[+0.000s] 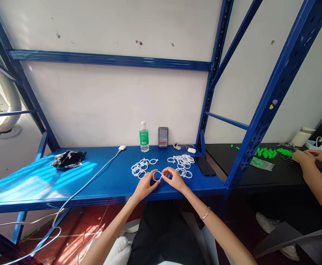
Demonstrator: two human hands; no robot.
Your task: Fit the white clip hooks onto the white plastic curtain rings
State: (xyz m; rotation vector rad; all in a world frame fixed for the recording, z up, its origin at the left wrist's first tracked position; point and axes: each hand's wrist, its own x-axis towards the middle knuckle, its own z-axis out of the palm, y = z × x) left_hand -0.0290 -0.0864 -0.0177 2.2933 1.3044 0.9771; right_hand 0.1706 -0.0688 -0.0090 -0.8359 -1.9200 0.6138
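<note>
One white ring [157, 171], lower middle of the frame, and I see both the left hand [145, 185] and right hand [174, 178] pinching it, ring piles [184, 160] just beyond.

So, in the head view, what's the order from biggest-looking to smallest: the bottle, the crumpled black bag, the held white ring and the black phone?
1. Crumpled black bag
2. Bottle and black phone: too alike to rank
3. Held white ring

On my feed I'm seeing a left ring pile [140, 168] and a right ring pile [185, 161] lying on the table [116, 180], a bottle [144, 138] standing behind the first, a phone [205, 166] resting right of the second, and a bag [69, 159] sitting far left.
</note>
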